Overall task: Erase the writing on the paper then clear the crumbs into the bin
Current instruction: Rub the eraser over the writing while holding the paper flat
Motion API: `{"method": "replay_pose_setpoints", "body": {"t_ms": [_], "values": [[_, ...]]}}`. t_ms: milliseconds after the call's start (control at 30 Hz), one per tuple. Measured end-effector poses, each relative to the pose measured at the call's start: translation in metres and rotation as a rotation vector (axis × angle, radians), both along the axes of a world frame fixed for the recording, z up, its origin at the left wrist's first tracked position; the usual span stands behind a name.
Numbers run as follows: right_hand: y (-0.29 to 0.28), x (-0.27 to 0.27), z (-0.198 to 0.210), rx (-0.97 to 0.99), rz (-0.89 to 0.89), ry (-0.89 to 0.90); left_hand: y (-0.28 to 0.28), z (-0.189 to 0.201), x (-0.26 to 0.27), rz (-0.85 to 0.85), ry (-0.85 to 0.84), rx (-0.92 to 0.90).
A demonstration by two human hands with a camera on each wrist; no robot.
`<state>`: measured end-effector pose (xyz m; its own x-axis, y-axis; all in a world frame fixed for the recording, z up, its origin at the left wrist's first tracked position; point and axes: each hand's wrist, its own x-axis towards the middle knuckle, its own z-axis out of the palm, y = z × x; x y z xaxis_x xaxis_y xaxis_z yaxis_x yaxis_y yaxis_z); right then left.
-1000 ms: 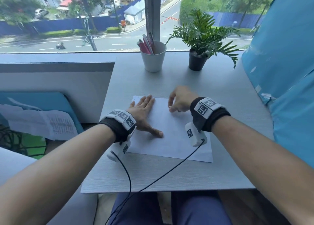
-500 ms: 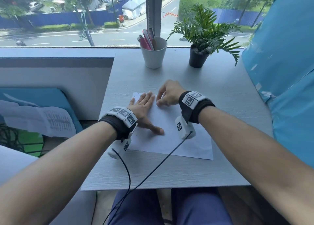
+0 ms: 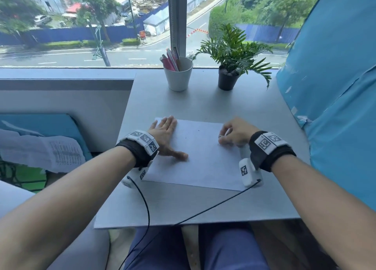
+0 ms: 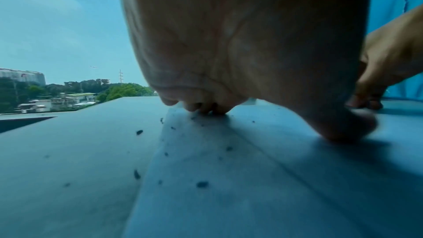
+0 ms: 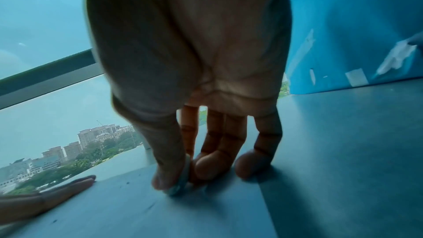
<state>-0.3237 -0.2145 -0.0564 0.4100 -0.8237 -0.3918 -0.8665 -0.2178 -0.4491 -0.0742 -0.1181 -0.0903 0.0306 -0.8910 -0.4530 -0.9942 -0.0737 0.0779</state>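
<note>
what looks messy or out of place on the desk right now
Dark eraser crumbs are scattered over the left part of the paper, and a few have spilled past its edge onto the desk. The left hand presses the sheet flat while the right hand pinches a small eraser. No bin is in view.

Grey bench w/ white cup at far edge, pink pens standing in it. Just right of cup: potted plant in black pot. Blue panel along bench's right side. Printed sheet lies off to the left. Window shows road & blue fencing.
</note>
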Motion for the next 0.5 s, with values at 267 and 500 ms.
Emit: {"method": "replay_pose_setpoints", "body": {"t_ms": [267, 500], "values": [[0.008, -0.002, 0.0, -0.049, -0.011, -0.012, 0.029, 0.016, -0.044, -0.376, 0.027, -0.089], [0.009, 0.0, 0.002, -0.045, -0.015, -0.011, 0.031, -0.003, -0.027, -0.313, 0.101, -0.022]]}}
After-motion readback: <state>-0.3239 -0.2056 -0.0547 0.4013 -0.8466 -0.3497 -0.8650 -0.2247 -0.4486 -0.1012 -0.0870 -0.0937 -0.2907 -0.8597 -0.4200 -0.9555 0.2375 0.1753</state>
